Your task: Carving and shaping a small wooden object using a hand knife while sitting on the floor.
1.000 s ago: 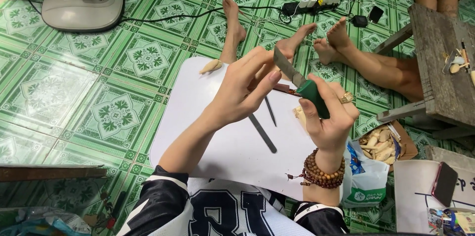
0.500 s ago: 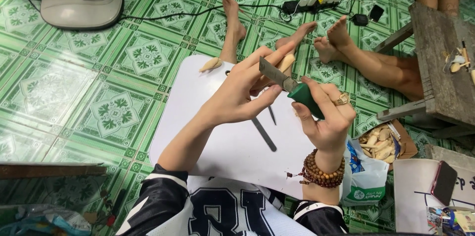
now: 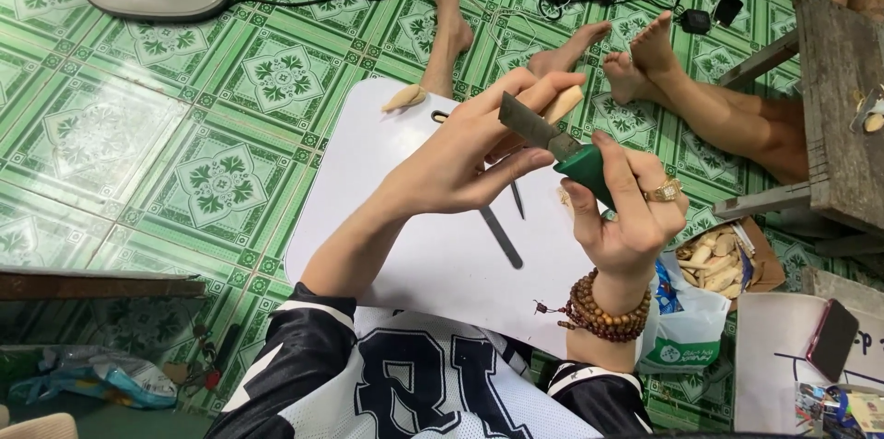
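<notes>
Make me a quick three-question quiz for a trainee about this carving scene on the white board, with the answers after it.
1. True or false: the right hand grips a knife with a green handle.
2. Which does the left hand hold? A) a small pale wooden piece, B) a phone, C) a plastic bag.
3. Fill in: two thin dark tools lie on the white ____.

Key
1. True; the blade points up and left, towards the left hand's fingers.
2. A; it sticks out past the fingertips, beside the blade.
3. Board; another pale piece lies at its far edge.
</notes>
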